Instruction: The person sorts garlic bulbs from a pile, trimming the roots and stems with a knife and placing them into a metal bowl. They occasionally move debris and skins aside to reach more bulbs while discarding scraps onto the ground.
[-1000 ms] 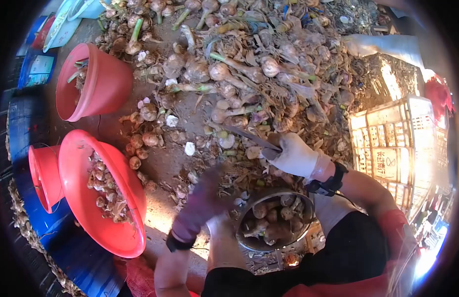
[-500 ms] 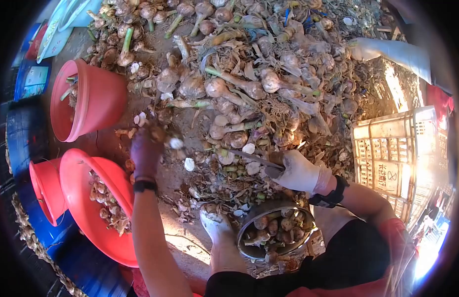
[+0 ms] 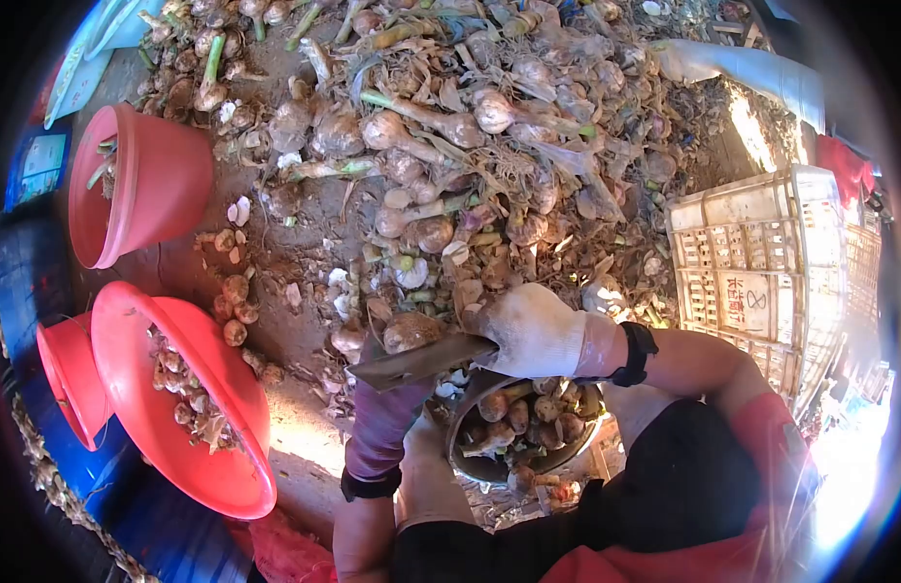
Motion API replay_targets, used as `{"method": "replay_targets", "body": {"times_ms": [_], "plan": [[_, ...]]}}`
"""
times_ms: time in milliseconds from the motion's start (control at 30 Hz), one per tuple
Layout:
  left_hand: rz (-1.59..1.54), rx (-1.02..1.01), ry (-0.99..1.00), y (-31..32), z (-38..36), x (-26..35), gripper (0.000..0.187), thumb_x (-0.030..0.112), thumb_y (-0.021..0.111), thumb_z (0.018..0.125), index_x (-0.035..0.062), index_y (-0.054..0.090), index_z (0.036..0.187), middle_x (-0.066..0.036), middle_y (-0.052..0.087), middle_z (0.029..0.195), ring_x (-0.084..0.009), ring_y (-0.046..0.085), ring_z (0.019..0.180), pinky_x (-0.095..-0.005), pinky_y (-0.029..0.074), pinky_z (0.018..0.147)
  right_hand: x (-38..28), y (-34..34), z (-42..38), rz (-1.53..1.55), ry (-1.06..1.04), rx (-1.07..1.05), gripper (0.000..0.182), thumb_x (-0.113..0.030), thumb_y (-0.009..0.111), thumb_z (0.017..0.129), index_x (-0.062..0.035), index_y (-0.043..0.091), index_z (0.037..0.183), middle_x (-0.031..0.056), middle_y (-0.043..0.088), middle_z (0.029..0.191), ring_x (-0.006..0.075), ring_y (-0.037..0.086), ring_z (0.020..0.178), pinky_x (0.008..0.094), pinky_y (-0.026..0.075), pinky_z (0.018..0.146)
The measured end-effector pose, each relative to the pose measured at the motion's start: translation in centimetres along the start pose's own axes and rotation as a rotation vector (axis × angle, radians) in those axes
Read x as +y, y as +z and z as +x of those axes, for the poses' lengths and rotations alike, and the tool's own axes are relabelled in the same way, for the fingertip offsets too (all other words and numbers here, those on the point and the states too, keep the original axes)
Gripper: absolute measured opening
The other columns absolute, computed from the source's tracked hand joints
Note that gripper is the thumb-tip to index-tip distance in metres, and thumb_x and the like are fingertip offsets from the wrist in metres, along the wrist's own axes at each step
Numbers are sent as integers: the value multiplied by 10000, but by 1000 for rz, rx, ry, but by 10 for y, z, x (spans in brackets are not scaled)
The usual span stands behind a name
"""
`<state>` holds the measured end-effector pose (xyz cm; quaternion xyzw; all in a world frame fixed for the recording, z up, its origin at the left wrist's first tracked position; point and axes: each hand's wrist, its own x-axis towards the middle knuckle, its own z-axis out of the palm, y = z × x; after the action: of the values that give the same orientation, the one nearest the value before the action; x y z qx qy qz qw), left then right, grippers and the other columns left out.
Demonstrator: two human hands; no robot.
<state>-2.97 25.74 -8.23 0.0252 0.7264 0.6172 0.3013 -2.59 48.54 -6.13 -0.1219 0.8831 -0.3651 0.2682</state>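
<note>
My right hand (image 3: pixel 533 330), in a white glove, grips a knife (image 3: pixel 421 360) whose broad blade points left across my left hand. Purple fabric covers my left hand (image 3: pixel 387 413), and its fingers close around a garlic bulb (image 3: pixel 411 332) just beyond the blade. The knife hides part of those fingers. Just below my right hand, a metal bowl (image 3: pixel 458 457) holds several trimmed garlic bulbs (image 3: pixel 544 408). In front of both hands spreads a large heap of garlic with stalks and roots (image 3: pixel 441 126).
To the left stand a tilted red basin (image 3: pixel 246 466) with garlic inside, a pink bucket (image 3: pixel 169 185) and a smaller red bucket (image 3: pixel 69 374). Loose bulbs (image 3: pixel 235 290) lie beside them. A pale plastic crate (image 3: pixel 737 253) stands at the right.
My left hand has come from beside the buckets toward me, now with a garlic bulb. My right hand has shifted left with the knife, so both hands meet. The view has shifted slightly.
</note>
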Motion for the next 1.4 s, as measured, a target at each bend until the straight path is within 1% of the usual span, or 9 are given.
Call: {"method": "replay_targets", "body": {"times_ms": [400,733,800,900,933,967,1133,1300,1400], "plan": [[-485,200,-373,19,-34,30,485,283,671,826,57,484,1213,-76,626,1015,-168,635,851,-275,532,678,12,27,-8,-27,-141,204,270,-264,649,684,-99,644,898,132,584,612,342,588,576,443,459,524],[438,-66,190,0,-49,3,309,286,541,935,50,530,1134,-87,615,1003,-185,629,888,-315,526,693,25,38,0,-57,-273,251,298,-245,645,664,-82,641,914,142,599,662,333,604,637,440,473,567],[-141,-120,-23,-3,-52,2,249,220,575,915,40,552,1085,-103,617,984,-216,626,888,-353,511,756,42,39,5,-76,-267,255,269,-250,626,695,-97,642,916,128,623,661,326,622,638,444,488,579],[-435,-384,-38,19,-53,79,403,393,534,922,34,555,1105,-116,618,957,-223,611,872,-369,522,775,61,11,0,37,361,73,237,-266,584,764,-56,659,846,177,637,733,367,623,693,452,505,650],[-741,-461,-174,6,-47,46,566,325,663,831,27,479,1276,-144,598,1092,-256,588,1004,-396,491,866,43,6,-5,86,257,111,228,-266,606,788,-50,641,853,184,626,728,369,612,674,440,495,618],[-54,-298,111,-1,-31,46,663,222,782,690,15,492,1249,-108,615,1070,-201,609,972,-328,499,872,30,7,-13,142,186,182,228,-267,628,812,-44,623,861,191,616,724,372,602,654,428,485,586],[-697,135,-56,1,-14,35,718,-14,647,725,46,348,1375,-115,518,1240,-230,548,1070,-349,471,922,6,0,-9,199,126,259,224,-269,648,793,-46,645,792,180,591,628,359,589,569,428,475,529],[-369,292,59,-18,-21,-17,590,274,566,889,49,344,1387,-150,566,1152,-217,602,979,-422,478,912,-16,12,-23,145,10,21,266,-321,634,766,-63,653,826,179,614,683,360,619,642,451,494,584],[-1050,260,-140,-15,-19,-6,481,287,571,898,65,450,1306,-142,583,1135,-214,616,934,-428,506,855,-9,19,-17,159,25,103,288,-336,623,768,-50,644,790,185,601,650,374,608,625,456,490,573]]}}
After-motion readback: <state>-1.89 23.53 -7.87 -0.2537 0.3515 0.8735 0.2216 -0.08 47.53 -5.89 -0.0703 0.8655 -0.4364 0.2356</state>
